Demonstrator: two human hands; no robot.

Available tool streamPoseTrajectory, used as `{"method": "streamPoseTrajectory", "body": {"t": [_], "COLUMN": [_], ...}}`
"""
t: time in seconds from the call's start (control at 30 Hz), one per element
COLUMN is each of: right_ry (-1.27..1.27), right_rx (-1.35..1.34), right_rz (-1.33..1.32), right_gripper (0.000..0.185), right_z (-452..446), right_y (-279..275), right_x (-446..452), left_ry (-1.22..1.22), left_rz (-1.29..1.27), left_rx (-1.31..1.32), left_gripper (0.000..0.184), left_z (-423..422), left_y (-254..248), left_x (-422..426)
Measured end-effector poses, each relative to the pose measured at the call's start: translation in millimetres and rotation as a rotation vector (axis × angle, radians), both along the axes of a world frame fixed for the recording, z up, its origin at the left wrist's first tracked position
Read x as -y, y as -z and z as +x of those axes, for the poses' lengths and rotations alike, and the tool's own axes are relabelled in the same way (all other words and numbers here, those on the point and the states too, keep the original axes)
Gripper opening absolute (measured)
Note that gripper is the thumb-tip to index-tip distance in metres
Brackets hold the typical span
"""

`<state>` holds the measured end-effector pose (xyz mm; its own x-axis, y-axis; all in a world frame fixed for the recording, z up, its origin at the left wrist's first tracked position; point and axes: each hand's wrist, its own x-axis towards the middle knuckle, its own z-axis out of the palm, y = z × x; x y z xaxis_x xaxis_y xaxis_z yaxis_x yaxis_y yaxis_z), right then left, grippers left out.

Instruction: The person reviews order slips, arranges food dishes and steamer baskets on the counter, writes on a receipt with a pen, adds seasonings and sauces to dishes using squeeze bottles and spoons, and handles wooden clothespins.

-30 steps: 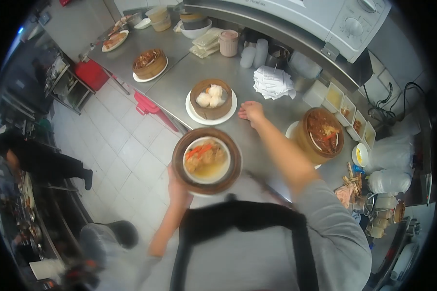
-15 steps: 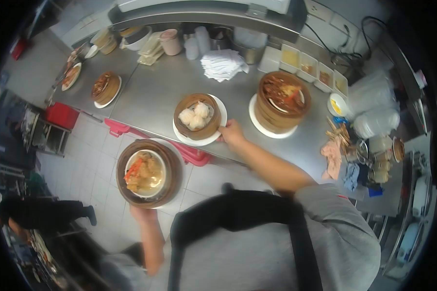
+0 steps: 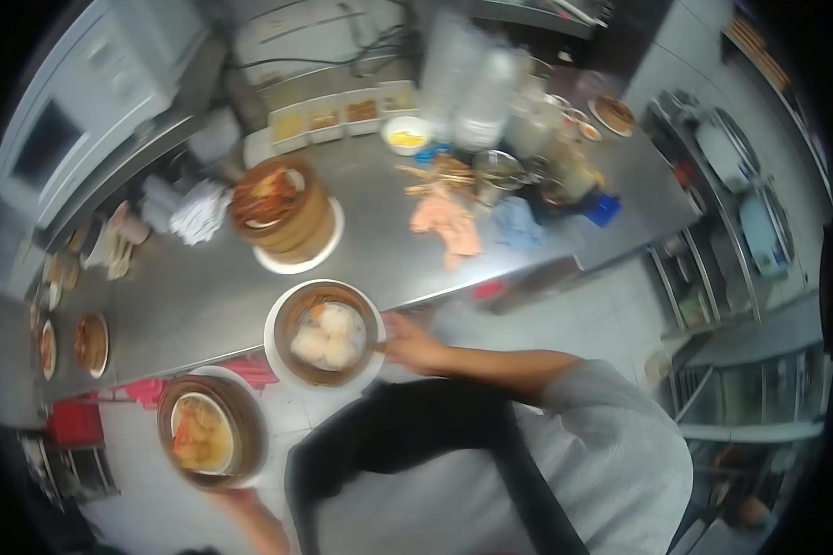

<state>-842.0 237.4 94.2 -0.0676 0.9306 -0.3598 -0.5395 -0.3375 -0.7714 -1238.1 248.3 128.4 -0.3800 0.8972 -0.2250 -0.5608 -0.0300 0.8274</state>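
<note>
My right hand [image 3: 411, 344] is closed on the right rim of a white plate [image 3: 279, 360], which carries a small bamboo steamer [image 3: 373, 329] of pale dumplings [image 3: 328, 337]. The plate is off the counter, in front of its edge. Lower left, my left hand [image 3: 236, 500] supports another plate [image 3: 267, 474] from below, its fingers mostly hidden. On that plate a larger bamboo steamer [image 3: 253, 431] surrounds a white bowl of food in broth [image 3: 197, 433], with orange strips on top. Both steamers are uncovered.
Stacked steamers [image 3: 298, 228] stand on a plate on the steel counter [image 3: 379, 231]. Behind are white condiment tubs [image 3: 326, 118]. To the right lie an orange cloth [image 3: 446, 222], a blue cloth [image 3: 520, 222] and jars. Two plated dishes sit far left; shelving [image 3: 713, 268] stands right.
The view has swung to the right. My right hand has lifted the plate of dumplings off the counter and drawn it toward me. My left hand still carries its steamer.
</note>
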Motion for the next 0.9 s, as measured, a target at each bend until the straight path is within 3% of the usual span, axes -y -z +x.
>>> {"method": "streamPoseTrajectory", "body": {"t": [0.2,0.5,0.73,0.77,0.9], "right_ry": [0.368,1.125,1.486,1.543,1.621], "right_rx": [0.045,0.136,0.219,0.206,0.226], "right_rz": [-0.031,-0.083,0.174,0.120,0.062], "right_gripper": [0.047,0.042,0.052,0.049,0.041], "right_z": [100,275,468,487,559], "right_y": [-22,22,93,96,115], "right_x": [155,318,293,281,236], "left_ry": [0.233,0.471,0.572,0.554,0.578], "left_rz": [-0.025,-0.149,-0.078,-0.052,-0.065], "left_rx": [0.079,0.224,0.219,0.113,0.117], "left_gripper": [0.049,0.042,0.041,0.041,0.041], "left_z": [93,240,322,334,361], "left_y": [1,-7,-9,-12,-3], "left_x": [35,49,3,-1,-28]}}
